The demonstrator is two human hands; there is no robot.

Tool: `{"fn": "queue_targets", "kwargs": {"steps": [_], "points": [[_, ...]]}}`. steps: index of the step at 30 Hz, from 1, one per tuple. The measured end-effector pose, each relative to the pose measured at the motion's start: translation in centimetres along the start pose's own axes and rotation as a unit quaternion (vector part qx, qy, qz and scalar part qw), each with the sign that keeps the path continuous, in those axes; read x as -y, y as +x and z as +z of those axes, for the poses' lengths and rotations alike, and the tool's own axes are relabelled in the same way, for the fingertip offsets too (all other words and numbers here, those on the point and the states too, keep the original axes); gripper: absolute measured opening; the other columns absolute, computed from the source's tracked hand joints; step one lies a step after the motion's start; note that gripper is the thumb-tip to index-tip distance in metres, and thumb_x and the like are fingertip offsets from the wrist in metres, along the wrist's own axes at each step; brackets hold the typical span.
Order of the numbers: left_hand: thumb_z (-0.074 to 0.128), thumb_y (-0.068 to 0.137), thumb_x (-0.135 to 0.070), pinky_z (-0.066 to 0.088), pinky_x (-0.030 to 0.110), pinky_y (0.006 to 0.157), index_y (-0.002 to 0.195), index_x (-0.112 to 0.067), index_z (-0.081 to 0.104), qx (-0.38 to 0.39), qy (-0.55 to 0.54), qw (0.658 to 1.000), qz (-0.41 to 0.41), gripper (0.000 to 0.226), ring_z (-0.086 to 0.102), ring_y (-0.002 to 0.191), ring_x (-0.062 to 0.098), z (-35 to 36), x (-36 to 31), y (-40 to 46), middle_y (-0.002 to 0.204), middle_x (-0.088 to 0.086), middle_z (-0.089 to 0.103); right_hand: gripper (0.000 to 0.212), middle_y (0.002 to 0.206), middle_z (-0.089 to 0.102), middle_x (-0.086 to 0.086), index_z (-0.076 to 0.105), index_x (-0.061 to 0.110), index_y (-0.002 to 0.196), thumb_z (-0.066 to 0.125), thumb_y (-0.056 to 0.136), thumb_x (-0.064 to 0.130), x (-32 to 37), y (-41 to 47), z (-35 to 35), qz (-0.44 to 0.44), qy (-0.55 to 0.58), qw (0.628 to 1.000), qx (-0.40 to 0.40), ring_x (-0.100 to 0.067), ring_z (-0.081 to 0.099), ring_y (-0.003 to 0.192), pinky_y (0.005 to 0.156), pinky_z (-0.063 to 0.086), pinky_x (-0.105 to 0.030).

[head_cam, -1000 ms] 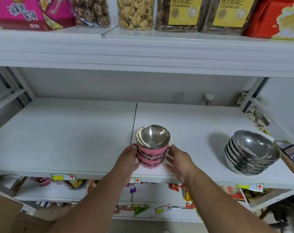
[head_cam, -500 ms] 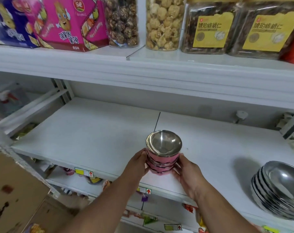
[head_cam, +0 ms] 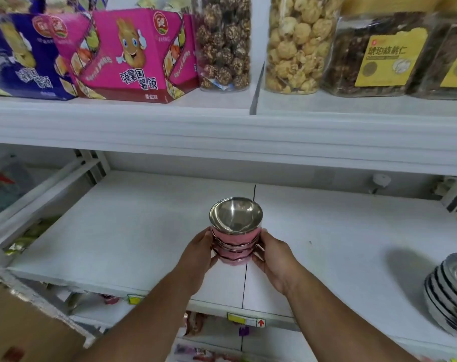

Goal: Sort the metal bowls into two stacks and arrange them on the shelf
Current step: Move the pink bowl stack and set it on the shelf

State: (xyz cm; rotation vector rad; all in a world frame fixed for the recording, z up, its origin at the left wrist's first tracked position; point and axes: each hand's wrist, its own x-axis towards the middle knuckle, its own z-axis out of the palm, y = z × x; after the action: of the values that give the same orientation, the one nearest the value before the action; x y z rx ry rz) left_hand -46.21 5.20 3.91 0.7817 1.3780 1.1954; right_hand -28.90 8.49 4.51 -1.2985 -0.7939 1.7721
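- Standing on the upper shelf (head_cam: 222,131), from the left: a blue snack box (head_cam: 21,56), a pink snack box (head_cam: 133,56), a jar of dark popcorn (head_cam: 223,43), a jar of pale popcorn (head_cam: 298,43) and a yellow-labelled nut tub (head_cam: 379,56).
- Left hand (head_cam: 198,257): fingers wrapped against the left side of the pink bowl stack (head_cam: 235,241).
- Pink bowl stack: small bowls with pink outer walls and shiny metal rims, nested upright, the top bowl's polished interior facing up. It sits over the seam near the front edge of the white middle shelf (head_cam: 130,231); contact between its base and the shelf cannot be told.
- Right hand (head_cam: 274,259): fingers pressed against the stack's right side.
- Silver bowl stack (head_cam: 449,293): wider plain metal bowls, nested, at the shelf's far right, well apart and partly cut off by the frame.
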Motion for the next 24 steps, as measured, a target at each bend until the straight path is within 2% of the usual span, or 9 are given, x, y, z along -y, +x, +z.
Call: {"fn": "queue_targets", "kwargs": {"steps": [5, 9, 13, 17, 24], "points": [[0.044, 0.103, -0.029, 0.047, 0.034, 0.099, 0.107, -0.034, 0.073, 0.026, 0.002, 1.0, -0.016, 0.03, 0.06, 0.113, 0.005, -2.6, 0.0, 2.3, 0.112, -0.016, 0.071, 0.038, 0.106, 0.076, -0.007, 0.074, 0.01, 0.103, 0.042, 0.107, 0.03, -1.1, 1.0, 2.8, -0.014, 0.007, 0.999, -0.032, -0.016, 0.069, 0.1, 0.103, 0.052, -0.038], [0.046, 0.102, -0.028, 0.049, 0.03, 0.09, 0.109, -0.031, 0.071, 0.034, -0.003, 0.999, -0.033, 0.027, 0.061, 0.113, 0.006, -3.9, 0.0, 3.6, 0.116, -0.011, 0.07, 0.039, 0.096, 0.077, -0.007, 0.075, 0.008, 0.095, 0.044, 0.105, 0.028, -1.9, 1.8, 4.1, -0.016, 0.018, 0.998, -0.052, -0.02, 0.071, 0.097, 0.103, 0.053, -0.041], [0.047, 0.101, -0.029, 0.049, 0.028, 0.085, 0.11, -0.03, 0.072, 0.036, -0.004, 0.999, -0.037, 0.026, 0.061, 0.112, 0.005, -4.6, 0.0, 4.7, 0.114, -0.012, 0.071, 0.038, 0.093, 0.077, -0.006, 0.076, 0.008, 0.096, 0.044, 0.105, 0.027, -2.0, 2.5, 4.8, -0.02, 0.022, 0.998, -0.058, -0.019, 0.07, 0.097, 0.103, 0.053, -0.042], [0.046, 0.103, -0.027, 0.051, 0.024, 0.078, 0.11, -0.026, 0.072, 0.047, -0.008, 0.998, -0.037, 0.026, 0.065, 0.105, 0.003, -4.6, 0.0, 5.3, 0.1, -0.015, 0.077, 0.037, 0.092, 0.077, -0.004, 0.075, 0.007, 0.097, 0.045, 0.105, 0.027, -1.9, 3.1, 5.2, -0.017, 0.015, 0.998, -0.066, -0.017, 0.07, 0.092, 0.102, 0.054, -0.041], [0.042, 0.104, -0.027, 0.049, 0.027, 0.09, 0.116, -0.029, 0.07, 0.064, 0.013, 0.997, -0.037, 0.031, 0.06, 0.117, 0.006, -5.2, 1.0, 6.7, 0.12, -0.009, 0.071, 0.036, 0.102, 0.077, -0.008, 0.075, 0.009, 0.097, 0.044, 0.106, 0.025, -2.4, 3.9, 5.0, -0.009, 0.033, 0.997, -0.075, -0.019, 0.07, 0.098, 0.098, 0.055, -0.038]]}}
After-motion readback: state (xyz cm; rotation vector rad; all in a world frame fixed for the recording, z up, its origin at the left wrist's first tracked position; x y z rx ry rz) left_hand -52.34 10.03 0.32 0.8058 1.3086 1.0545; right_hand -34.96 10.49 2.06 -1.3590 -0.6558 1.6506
